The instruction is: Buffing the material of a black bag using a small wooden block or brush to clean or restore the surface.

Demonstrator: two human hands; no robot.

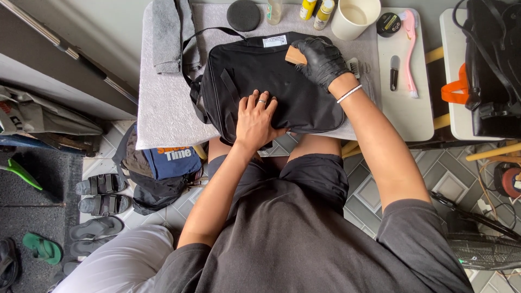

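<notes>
1. The black bag (pixel 271 81) lies flat on a grey towel (pixel 163 103) spread over the small table, right in front of the seated person.
2. The left hand (pixel 256 120), bare with a ring on one finger, is released and spread flat, pressing down on the bag's near edge.
3. The right hand (pixel 321 58), in a black glove, is clenched around a wooden-backed brush (pixel 296 55) and holds it against the bag's upper right part; a pale bracelet sits at the wrist.
4. A small white rectangular label (pixel 274 40) is stitched near the bag's far edge, at the middle.
5. Along the back of the table: a round black sponge pad (pixel 243 14), a clear bottle (pixel 274 11), two yellow bottles (pixel 316 11) with pale caps, and a cream bucket (pixel 355 16).
6. To the right, on a white board (pixel 407 108), a round black tin (pixel 388 23) with a coloured label, a pink long-handled brush (pixel 410 49), and a small dark tool (pixel 394 72).
7. A folded grey cloth (pixel 168 35) rests at the table's far left corner.
8. On the floor at the left, a blue shirt with a printed front (pixel 175 158) lies on a dark heap, with sandals (pixel 100 194) just beside it.
</notes>
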